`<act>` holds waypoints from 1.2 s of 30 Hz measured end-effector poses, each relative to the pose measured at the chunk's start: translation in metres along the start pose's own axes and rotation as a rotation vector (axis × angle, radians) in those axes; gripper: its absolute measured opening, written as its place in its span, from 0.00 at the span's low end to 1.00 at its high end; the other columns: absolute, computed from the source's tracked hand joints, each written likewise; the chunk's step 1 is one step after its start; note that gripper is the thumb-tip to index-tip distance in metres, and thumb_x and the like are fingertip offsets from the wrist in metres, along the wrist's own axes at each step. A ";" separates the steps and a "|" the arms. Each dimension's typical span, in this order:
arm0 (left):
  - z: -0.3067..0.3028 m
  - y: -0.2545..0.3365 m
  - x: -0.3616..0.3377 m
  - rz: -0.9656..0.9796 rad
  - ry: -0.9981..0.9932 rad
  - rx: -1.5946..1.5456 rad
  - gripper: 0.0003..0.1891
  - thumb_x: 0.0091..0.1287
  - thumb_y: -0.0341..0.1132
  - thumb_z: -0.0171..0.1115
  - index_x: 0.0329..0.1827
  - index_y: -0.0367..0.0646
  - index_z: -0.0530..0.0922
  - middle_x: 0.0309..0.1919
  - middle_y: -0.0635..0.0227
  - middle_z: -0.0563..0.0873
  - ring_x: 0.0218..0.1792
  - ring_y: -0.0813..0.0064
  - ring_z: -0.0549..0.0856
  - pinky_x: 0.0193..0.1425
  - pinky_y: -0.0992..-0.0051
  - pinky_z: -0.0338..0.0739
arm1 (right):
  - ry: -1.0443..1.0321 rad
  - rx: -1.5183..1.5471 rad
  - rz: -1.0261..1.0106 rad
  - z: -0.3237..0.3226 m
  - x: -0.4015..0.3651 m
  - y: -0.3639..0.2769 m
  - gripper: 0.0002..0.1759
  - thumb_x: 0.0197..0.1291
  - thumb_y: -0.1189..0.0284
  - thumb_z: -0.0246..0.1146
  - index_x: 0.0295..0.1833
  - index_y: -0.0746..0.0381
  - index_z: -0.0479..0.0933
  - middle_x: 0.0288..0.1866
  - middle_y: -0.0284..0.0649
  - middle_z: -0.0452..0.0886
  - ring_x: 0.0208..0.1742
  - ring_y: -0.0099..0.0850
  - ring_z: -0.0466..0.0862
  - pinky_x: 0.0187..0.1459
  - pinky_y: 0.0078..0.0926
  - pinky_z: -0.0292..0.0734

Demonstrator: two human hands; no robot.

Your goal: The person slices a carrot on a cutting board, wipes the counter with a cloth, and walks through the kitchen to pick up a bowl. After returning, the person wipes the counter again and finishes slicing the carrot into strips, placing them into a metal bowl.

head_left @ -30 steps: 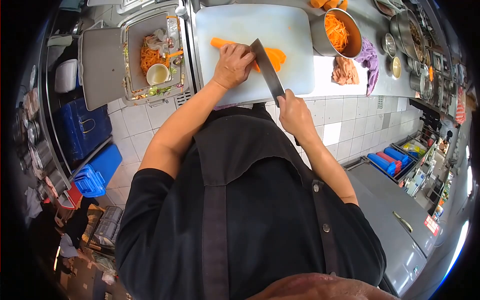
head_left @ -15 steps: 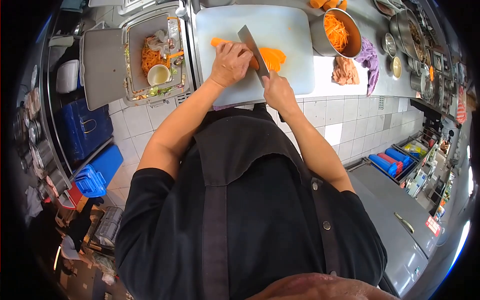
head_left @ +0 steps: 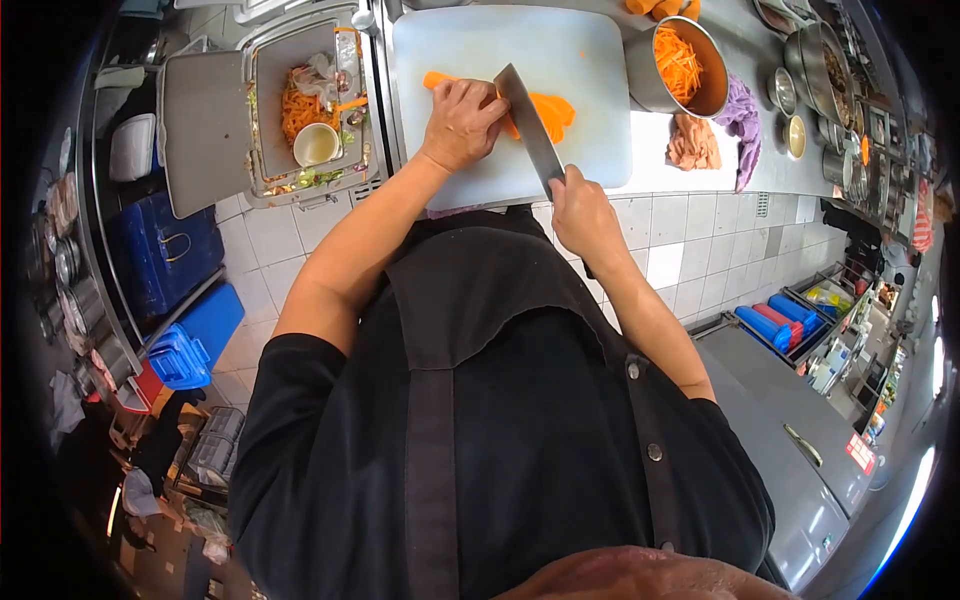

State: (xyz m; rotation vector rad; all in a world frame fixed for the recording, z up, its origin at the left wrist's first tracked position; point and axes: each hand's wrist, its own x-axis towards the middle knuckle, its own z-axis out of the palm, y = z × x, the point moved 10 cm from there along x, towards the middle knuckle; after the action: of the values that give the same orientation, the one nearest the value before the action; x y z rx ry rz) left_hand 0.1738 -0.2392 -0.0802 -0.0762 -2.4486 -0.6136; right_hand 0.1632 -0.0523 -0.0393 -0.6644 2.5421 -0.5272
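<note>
On a white cutting board (head_left: 590,60), my left hand (head_left: 463,122) is closed over a peeled carrot (head_left: 436,80), whose end sticks out to the upper left. My right hand (head_left: 587,212) grips the handle of a broad kitchen knife (head_left: 532,125). Its blade slants from upper left to lower right, just right of my left fingers. Thin carrot slices (head_left: 552,116) lie overlapped on the board, right of the blade. The left hand hides most of the carrot.
Right of the board stands a metal pot (head_left: 648,75) of carrot shreds (head_left: 677,66). Near it lie a pinkish cloth (head_left: 693,145) and a purple cloth (head_left: 741,125). More carrots (head_left: 675,9) sit behind the pot. Left is a waste bin (head_left: 262,95) holding scraps and a cup (head_left: 317,145).
My right hand has moved right and toward my body with the knife, its blade now farther right and more slanted. My left hand has barely moved on the carrot.
</note>
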 end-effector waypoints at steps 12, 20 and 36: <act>-0.002 -0.003 -0.002 -0.008 0.038 -0.062 0.13 0.59 0.30 0.70 0.48 0.51 0.84 0.49 0.71 0.84 0.54 0.62 0.82 0.61 0.56 0.70 | 0.084 0.010 -0.034 0.044 0.065 0.000 0.16 0.78 0.66 0.60 0.47 0.72 0.75 0.38 0.68 0.84 0.43 0.69 0.84 0.47 0.62 0.80; 0.003 -0.005 -0.002 -0.022 -0.008 -0.011 0.14 0.60 0.32 0.70 0.48 0.52 0.83 0.48 0.72 0.84 0.55 0.66 0.82 0.63 0.56 0.68 | 0.048 0.031 -0.054 -0.009 0.004 -0.008 0.14 0.77 0.68 0.61 0.45 0.71 0.73 0.33 0.68 0.84 0.40 0.70 0.84 0.46 0.65 0.78; -0.011 -0.008 -0.001 -0.028 0.035 -0.093 0.12 0.61 0.31 0.70 0.48 0.50 0.84 0.50 0.70 0.83 0.54 0.62 0.82 0.63 0.57 0.71 | 0.107 0.032 -0.080 0.045 0.058 0.003 0.14 0.77 0.68 0.61 0.48 0.71 0.75 0.35 0.66 0.85 0.41 0.67 0.85 0.46 0.62 0.81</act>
State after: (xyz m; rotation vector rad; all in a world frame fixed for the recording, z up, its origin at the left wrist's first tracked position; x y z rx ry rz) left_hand 0.1791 -0.2506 -0.0764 -0.0679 -2.3907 -0.7357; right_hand 0.1399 -0.0921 -0.0964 -0.7469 2.6094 -0.6456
